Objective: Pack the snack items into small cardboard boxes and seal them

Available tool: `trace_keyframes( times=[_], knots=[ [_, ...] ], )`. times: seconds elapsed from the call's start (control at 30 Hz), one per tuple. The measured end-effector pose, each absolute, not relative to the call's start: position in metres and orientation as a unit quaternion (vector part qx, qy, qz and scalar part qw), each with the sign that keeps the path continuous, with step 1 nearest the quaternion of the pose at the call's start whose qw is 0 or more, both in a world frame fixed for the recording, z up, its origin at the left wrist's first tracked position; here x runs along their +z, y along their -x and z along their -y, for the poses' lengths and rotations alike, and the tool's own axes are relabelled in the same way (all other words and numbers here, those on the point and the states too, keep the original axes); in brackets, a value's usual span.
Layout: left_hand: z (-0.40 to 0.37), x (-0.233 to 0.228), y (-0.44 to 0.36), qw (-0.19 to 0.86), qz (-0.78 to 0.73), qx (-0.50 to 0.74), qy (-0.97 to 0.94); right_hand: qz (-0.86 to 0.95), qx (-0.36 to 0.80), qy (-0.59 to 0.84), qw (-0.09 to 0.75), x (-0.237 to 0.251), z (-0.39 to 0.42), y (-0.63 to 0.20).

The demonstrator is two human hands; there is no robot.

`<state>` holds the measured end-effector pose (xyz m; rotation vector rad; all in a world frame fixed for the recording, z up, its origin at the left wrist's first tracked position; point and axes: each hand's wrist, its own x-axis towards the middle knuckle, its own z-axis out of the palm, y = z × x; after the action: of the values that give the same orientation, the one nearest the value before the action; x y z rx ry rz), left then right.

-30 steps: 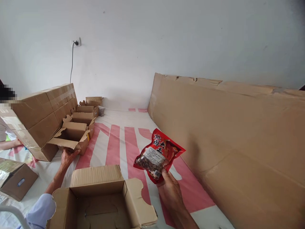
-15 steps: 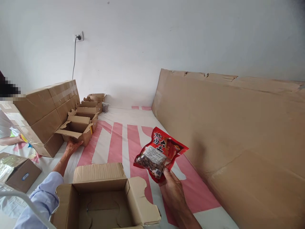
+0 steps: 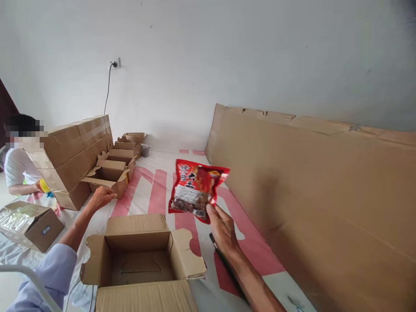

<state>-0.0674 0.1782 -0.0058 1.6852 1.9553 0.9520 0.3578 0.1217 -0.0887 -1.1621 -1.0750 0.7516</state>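
Observation:
My right hand (image 3: 222, 227) grips a red snack packet (image 3: 197, 190) by its lower right corner, thumb on the front. Dark printed characters, a white text panel and brown contents show on the packet, which hangs above the striped sheet. My left hand (image 3: 102, 198) reaches forward at the left with nothing visible in it, its fingers loosely bent and partly extended. Just behind them stands a small open carton (image 3: 112, 177); whether they touch it cannot be made out. Nearest me is an open cardboard box (image 3: 139, 245) with flaps folded out and its bottom visible.
More open cartons (image 3: 125, 147) line up beside a stack of taped boxes (image 3: 71, 160). A large cardboard panel (image 3: 308, 182) leans at the right. A taped box (image 3: 35, 225) and a person (image 3: 21, 167) are at the left. A dark, thin object (image 3: 224, 262) lies beneath my right forearm.
My right hand has carried the packet left and upward. My left hand has drawn away from the small carton's lower front, and the view has shifted, bringing more of the near box and the person into sight.

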Motion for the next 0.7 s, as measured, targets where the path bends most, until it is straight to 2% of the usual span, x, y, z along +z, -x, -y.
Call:
trace_keyframes(
  times=[0.1,0.17,0.27,0.33,0.47,0.53,0.7],
  knots=[
    [-0.159,0.044,0.037,0.162,-0.612,0.367,-0.681,0.602,0.258,0.479,0.584,-0.047,-0.139,-0.336],
    [-0.145,0.079,0.016,0.039,-0.533,0.392,-0.749,0.695,0.211,0.456,0.514,-0.021,-0.152,-0.312],
    [-0.129,0.112,-0.008,-0.109,-0.460,0.311,-0.824,0.819,0.100,0.460,0.329,0.011,-0.165,-0.267],
    [-0.128,0.115,-0.015,-0.126,-0.469,0.207,-0.849,0.845,0.084,0.446,0.281,0.024,-0.168,-0.235],
    [-0.140,0.092,-0.002,-0.106,-0.586,0.042,-0.802,0.870,0.094,0.415,0.250,0.034,-0.169,-0.191],
    [-0.147,0.080,0.018,-0.110,-0.622,0.028,-0.774,0.874,0.110,0.397,0.258,0.034,-0.169,-0.187],
    [-0.157,0.058,0.078,-0.116,-0.675,0.044,-0.727,0.827,0.231,0.373,0.351,0.012,-0.160,-0.228]
  ],
)
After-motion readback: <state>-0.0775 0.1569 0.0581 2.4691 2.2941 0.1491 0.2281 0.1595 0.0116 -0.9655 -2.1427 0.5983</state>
